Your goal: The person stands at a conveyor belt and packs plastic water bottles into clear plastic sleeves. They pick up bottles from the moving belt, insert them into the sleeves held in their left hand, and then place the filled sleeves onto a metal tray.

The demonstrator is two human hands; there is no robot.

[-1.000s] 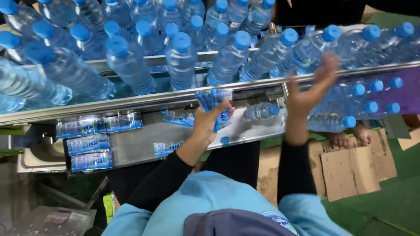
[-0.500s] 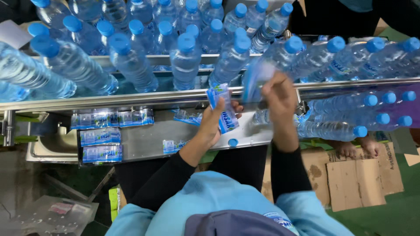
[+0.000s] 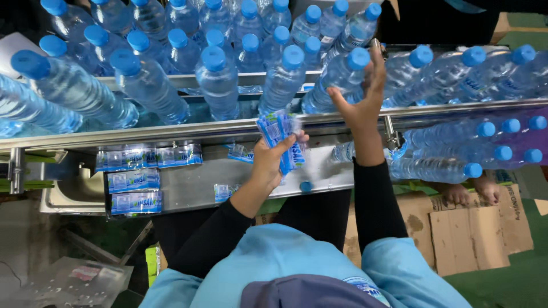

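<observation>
Bottling line shot from overhead, metal conveyor rail (image 3: 171, 132) running across the frame with a crowd of clear water bottles with blue caps standing behind it.

So the main thing: a bunch of blue-and-white label sleeves (image 3: 281, 140), held up just below the rail, roughly mid-frame. The left hand (image 3: 271, 162) has them pinched in a fan, thumb pressed over the front, fingers curled shut behind the stack. Just right of that, the right hand (image 3: 361, 101) is reaching up over the rail with fingers spread loosely, palm toward a bottle (image 3: 337, 77) that leans over the rail; fingertips look right at it, but I can't tell if they actually touch. Both arms are in black sleeves under a light blue top.

Moving out: more label stacks (image 3: 136, 181) lie flat on the steel shelf (image 3: 200, 182) to the left, in three rows. A loose blue cap (image 3: 306, 186) sits on the shelf near the left wrist. On the right, a pile of bottles lying sideways (image 3: 456, 151). Below those, flattened cardboard (image 3: 474, 231) on the floor with someone else's bare feet (image 3: 474, 191) on it.
</observation>
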